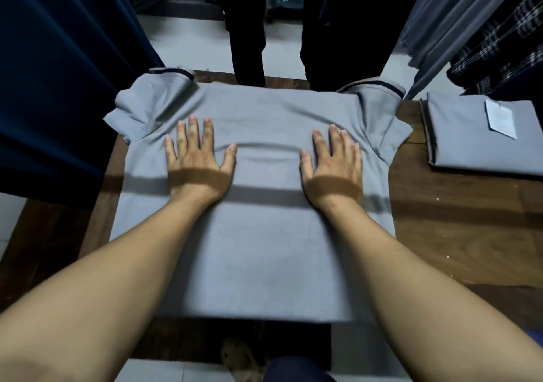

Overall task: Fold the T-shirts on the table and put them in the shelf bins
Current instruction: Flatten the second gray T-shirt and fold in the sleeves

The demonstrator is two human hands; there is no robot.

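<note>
A dark wooden table (458,234) carries a grey T-shirt (264,249) spread flat, hem near, sleeves far. The left hand (198,158) and right hand (332,161) press on its upper part, fingers straight, grasping nothing. At the table's far right lies a folded grey shirt (476,146) (a pale tag on top). Beyond, navy cloth (58,87) hangs left and plaid cloth (499,43) right, over a pale floor (182,43).

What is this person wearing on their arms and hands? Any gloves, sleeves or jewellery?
Nothing that shows. The left hand and right hand are bare: no gloves, rings, watch or bracelet. The forearms are uncovered up to the picture's edge, so no sleeve is in view. The dark band across each wrist is shadow, not a strap.
</note>
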